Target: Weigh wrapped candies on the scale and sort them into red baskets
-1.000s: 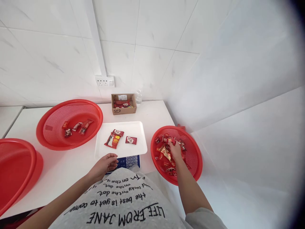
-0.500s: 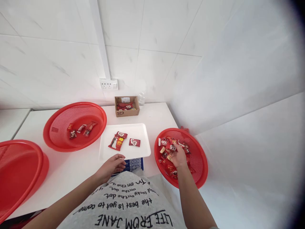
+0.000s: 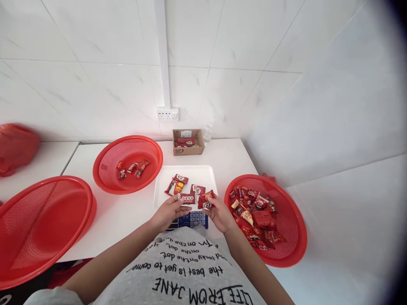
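Fingers [image 3: 183,208] above white tabletop [image 3: 119,220], tiled wall [image 3: 238,91] beyond

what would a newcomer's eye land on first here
Three red baskets leap out: two at left, one at right piled with wrapped packets. Between them, the left hand holds one long packet and the right hand a shorter packet, at the near side of the white tray.

The left forearm [image 3: 117,250] slants up from the lower left across the front edge of the desk [image 3: 111,216], while the right forearm [image 3: 254,262] angles in from the lower right. The left hand [image 3: 170,214] and right hand [image 3: 222,214] meet near that edge, close but apart, each pinching with thumb uppermost and fingers bent underneath.
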The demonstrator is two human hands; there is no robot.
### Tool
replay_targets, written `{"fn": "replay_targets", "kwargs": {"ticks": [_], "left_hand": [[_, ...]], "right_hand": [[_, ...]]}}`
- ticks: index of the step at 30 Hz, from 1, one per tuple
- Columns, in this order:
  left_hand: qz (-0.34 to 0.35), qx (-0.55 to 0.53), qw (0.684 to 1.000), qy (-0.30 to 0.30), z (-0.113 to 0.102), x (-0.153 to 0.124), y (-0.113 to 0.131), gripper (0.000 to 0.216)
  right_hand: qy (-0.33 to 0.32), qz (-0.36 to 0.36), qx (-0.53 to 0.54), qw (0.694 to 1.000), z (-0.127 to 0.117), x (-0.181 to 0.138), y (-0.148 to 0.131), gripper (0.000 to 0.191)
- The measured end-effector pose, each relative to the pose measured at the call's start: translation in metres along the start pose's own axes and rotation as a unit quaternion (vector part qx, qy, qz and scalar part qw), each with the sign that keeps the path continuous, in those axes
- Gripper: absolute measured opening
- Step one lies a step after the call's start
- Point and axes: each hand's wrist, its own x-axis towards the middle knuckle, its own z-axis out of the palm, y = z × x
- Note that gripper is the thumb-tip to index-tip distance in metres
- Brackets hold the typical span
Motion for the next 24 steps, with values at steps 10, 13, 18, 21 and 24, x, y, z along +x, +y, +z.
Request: {"fn": "replay_targets", "kwargs": {"ticks": [10, 13, 18, 21, 24], "left_hand": [[-0.004, -0.013, 0.999, 0.041, -0.028, -0.005, -0.001, 0.022], [-0.006, -0.024, 0.998, 0.049, -0.03, -0.005, -0.001, 0.02], [-0.014, -0.029, 0.998, 0.059, -0.036, -0.004, -0.006, 0.019], [-0.017, -0.028, 0.997, 0.064, -0.04, -0.006, -0.007, 0.019], [-0.024, -0.026, 0.996, 0.084, -0.042, -0.007, -0.006, 0.018]], "right_hand": [[0.017, 0.07, -0.065, 0.995, -0.002, 0.011, 0.032, 0.028], [0.0, 0.054, -0.085, 0.995, 0.006, 0.013, 0.034, 0.036], [0.062, 0.038, -0.082, 0.994, 0.004, 0.015, 0.037, 0.047], [0.062, 0.037, -0.064, 0.995, 0.0, 0.013, 0.038, 0.05], [0.061, 0.034, -0.069, 0.995, 0.0, 0.011, 0.036, 0.049]]}}
